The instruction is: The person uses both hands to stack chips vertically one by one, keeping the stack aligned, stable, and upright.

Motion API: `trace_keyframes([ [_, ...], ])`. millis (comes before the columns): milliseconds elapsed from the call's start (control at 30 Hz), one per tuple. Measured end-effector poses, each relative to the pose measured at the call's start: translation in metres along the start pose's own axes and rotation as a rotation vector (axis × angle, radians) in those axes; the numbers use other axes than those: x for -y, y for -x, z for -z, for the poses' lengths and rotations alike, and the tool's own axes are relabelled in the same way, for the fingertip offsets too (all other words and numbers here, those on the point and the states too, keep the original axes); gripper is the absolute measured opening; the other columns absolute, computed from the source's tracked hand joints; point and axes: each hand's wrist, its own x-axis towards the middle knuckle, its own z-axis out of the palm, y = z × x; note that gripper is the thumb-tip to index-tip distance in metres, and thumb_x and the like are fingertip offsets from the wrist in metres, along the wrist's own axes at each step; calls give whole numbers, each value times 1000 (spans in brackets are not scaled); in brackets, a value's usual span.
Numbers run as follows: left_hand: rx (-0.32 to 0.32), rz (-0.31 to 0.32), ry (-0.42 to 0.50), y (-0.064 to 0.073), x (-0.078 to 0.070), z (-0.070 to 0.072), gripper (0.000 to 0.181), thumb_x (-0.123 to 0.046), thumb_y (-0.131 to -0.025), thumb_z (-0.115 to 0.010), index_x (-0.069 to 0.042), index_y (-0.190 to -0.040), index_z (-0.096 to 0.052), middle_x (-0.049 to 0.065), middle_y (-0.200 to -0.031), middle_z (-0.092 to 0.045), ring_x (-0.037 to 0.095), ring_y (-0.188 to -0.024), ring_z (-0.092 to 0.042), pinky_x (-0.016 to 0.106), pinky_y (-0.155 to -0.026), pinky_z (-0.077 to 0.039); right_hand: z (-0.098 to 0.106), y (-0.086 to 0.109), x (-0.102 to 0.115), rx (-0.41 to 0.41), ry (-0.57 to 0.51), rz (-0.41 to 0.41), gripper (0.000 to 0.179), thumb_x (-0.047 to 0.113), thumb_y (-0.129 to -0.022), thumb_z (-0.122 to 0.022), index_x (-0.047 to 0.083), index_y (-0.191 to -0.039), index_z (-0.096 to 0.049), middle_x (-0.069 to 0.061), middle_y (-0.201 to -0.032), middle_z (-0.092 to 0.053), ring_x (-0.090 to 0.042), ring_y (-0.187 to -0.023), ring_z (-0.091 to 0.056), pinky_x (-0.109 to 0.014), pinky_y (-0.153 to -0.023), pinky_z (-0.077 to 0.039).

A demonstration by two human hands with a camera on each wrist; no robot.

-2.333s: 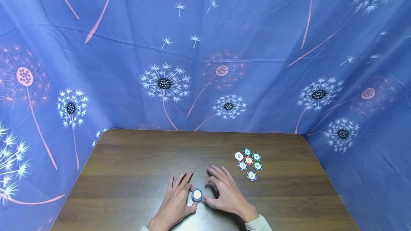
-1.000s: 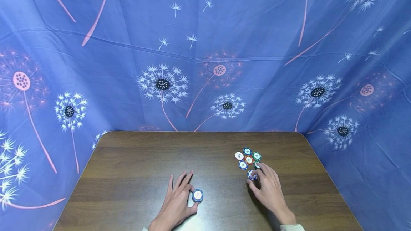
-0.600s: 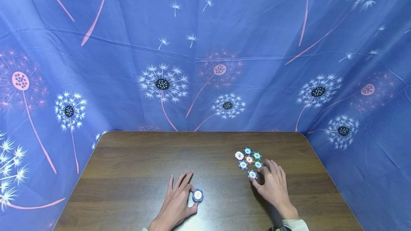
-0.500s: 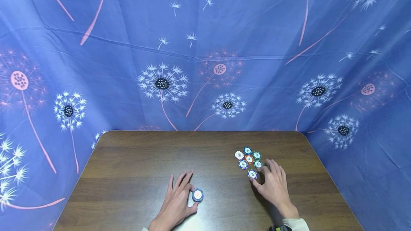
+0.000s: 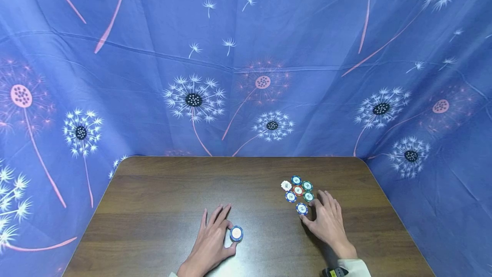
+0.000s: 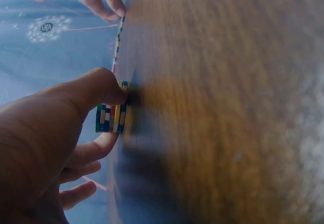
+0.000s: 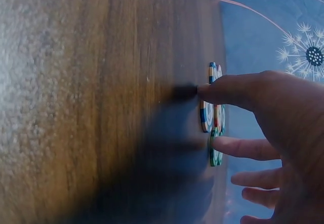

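A short stack of poker chips [image 5: 236, 234] stands on the table with a blue-edged chip on top. My left hand [image 5: 210, 243] pinches it between thumb and index finger, the other fingers stretched out. Green, red, yellow and blue edges show in the stack [image 6: 111, 118] in the left wrist view. At the right, a blue-and-white poker chip [image 5: 302, 209] marked 10 lies flat. My right hand [image 5: 328, 223] has thumb and index finger at opposite sides of this blue chip [image 7: 206, 115], the index tip also right by a green chip [image 7: 213, 150].
Several loose chips lie flat in a cluster just beyond the right hand: a red chip [image 5: 298, 190] in the middle, a white chip [image 5: 286, 185] at left, blue and green ones around. A blue dandelion-print cloth [image 5: 246, 110] hangs behind the wooden table [image 5: 161, 191].
My right hand has left the stack and gone right to the nearest loose blue chip, then shifted slightly to its right edge. My left hand has stayed at the stack.
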Motion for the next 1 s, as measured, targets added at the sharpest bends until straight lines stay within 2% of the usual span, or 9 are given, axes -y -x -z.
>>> trace_keyframes([
  [567,29,10,5,-2,1,2,35,-35,-71,-91,-17,-91,-69,14,-161,-53,40,-148,-47,77,-118,-29,-5,-7,1,-10,3,21,40,29,-77,-91,2,-100,-72,-38,-148,-52,-56,-144,-42,-78,-115,-30],
  [1000,13,-5,-4,-1,1,1,35,-36,-70,-91,-17,-91,-70,14,-160,-54,40,-147,-49,78,-118,-30,-5,-8,2,-8,-3,22,39,29,-77,-91,2,-98,-72,-37,-148,-52,-56,-144,-41,-76,-116,-28],
])
